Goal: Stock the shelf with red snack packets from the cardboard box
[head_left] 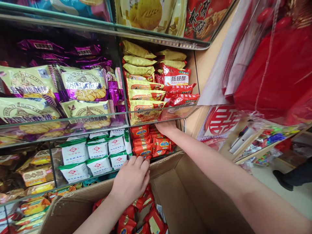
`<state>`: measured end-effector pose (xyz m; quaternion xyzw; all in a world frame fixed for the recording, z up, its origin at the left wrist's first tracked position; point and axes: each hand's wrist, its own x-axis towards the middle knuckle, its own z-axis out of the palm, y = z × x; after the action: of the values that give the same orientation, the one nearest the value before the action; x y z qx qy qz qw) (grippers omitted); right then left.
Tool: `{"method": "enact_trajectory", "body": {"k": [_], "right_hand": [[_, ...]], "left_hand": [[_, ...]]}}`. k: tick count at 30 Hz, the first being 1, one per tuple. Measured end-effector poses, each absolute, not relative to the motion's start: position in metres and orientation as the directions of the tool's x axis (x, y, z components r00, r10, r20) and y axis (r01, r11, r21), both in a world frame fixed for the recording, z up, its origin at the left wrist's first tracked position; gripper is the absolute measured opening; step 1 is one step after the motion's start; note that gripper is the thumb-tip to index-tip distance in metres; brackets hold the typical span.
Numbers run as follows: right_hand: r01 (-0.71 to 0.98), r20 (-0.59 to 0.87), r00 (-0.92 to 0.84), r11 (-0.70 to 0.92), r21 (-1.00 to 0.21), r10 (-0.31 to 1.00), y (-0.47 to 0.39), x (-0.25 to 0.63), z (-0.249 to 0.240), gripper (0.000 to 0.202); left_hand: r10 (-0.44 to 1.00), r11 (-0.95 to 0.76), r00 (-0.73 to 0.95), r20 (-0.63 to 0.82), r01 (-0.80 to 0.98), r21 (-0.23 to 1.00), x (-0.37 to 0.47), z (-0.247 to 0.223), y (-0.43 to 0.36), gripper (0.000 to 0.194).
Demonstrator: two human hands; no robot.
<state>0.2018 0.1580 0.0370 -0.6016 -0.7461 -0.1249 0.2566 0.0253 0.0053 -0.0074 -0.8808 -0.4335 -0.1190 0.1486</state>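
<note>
1. We find the red snack packets [162, 143] stacked in the lower right shelf compartment, under a glass shelf [181, 114].
2. Right hand [167, 127] reaches in over the stack's top; its fingertips are hidden, so we cannot tell whether they pinch anything.
3. Left hand [133, 174] lies at the compartment's front edge, fingers close together and bent, tips by the lowest packets. We cannot tell if it grips one.
4. Below both arms we note an open cardboard box [174, 185], its far edge near the shelf front. Loose red packets [154, 221] lie inside, toward its left.
5. Just left of the compartment: white packets with green edges [97, 154], in rows.
6. Above the glass we see yellow packets [146, 110] beside red-and-white walnut shortbread packets [176, 76]; farther left, French biscuits packets [84, 83].
7. To our right hangs a red item in clear plastic [280, 71]; beneath it, well apart, another person's dark shoe [282, 180] on the floor [265, 191].
</note>
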Motion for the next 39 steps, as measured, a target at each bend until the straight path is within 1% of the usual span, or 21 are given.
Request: {"method": "enact_trajectory", "body": {"k": [3,7,12,16,19,23,25,28,31,33,35,37,39], "right_hand": [[0.961,0.549,-0.133,0.243,-0.133,0.825,0.159,0.201,0.035,0.048],[0.958,0.58,-0.083,0.226,-0.178,0.81,0.163,0.2,0.035,0.051],[0.938,0.56,-0.076,0.25,-0.241,0.825,0.16,0.196,0.043,0.047],[0.936,0.565,-0.106,0.274,-0.221,0.818,0.131,0.197,0.042,0.045],[0.935,0.543,-0.153,0.299,-0.191,0.825,0.097,0.203,0.034,0.05],[0.923,0.384,-0.242,0.333,-0.192,0.891,0.067,0.215,0.021,0.059],[0.92,0.329,-0.26,0.337,-0.201,0.908,0.062,0.22,0.016,0.061],[0.913,0.334,-0.28,0.357,-0.197,0.9,0.06,0.225,0.011,0.06],[0.917,0.399,-0.233,0.337,-0.215,0.887,0.062,0.227,0.015,0.054],[0.924,0.46,-0.153,0.292,-0.247,0.874,0.069,0.226,0.022,0.046],[0.917,0.479,-0.082,0.254,-0.306,0.874,0.083,0.226,0.031,0.041],[0.893,0.422,-0.038,0.22,-0.394,0.906,0.103,0.224,0.041,0.042],[0.862,0.364,-0.03,0.208,-0.461,0.931,0.126,0.221,0.048,0.043]], "left_hand": [[0.734,-0.579,0.595,0.328,0.8,-0.155,0.025,-0.008,0.005,0.026],[0.741,-0.574,0.588,0.323,0.805,-0.148,0.024,-0.008,0.005,0.027],[0.736,-0.576,0.585,0.34,0.806,-0.139,0.025,-0.006,0.005,0.024],[0.73,-0.578,0.585,0.353,0.804,-0.138,0.025,-0.006,0.005,0.024],[0.725,-0.579,0.59,0.356,0.802,-0.149,0.025,-0.005,0.005,0.023],[0.715,-0.579,0.604,0.352,0.794,-0.185,0.025,-0.003,0.006,0.019],[0.705,-0.583,0.62,0.344,0.783,-0.215,0.026,-0.003,0.007,0.02],[0.696,-0.582,0.639,0.327,0.769,-0.265,0.027,-0.003,0.008,0.023],[0.693,-0.567,0.649,0.315,0.76,-0.317,0.03,-0.003,0.01,0.025],[0.692,-0.555,0.651,0.313,0.757,-0.345,0.032,-0.003,0.01,0.026],[0.691,-0.545,0.65,0.317,0.756,-0.363,0.033,-0.003,0.01,0.028],[0.688,-0.538,0.65,0.322,0.755,-0.375,0.033,-0.004,0.01,0.028],[0.68,-0.535,0.653,0.334,0.753,-0.382,0.032,-0.005,0.011,0.029]]}}
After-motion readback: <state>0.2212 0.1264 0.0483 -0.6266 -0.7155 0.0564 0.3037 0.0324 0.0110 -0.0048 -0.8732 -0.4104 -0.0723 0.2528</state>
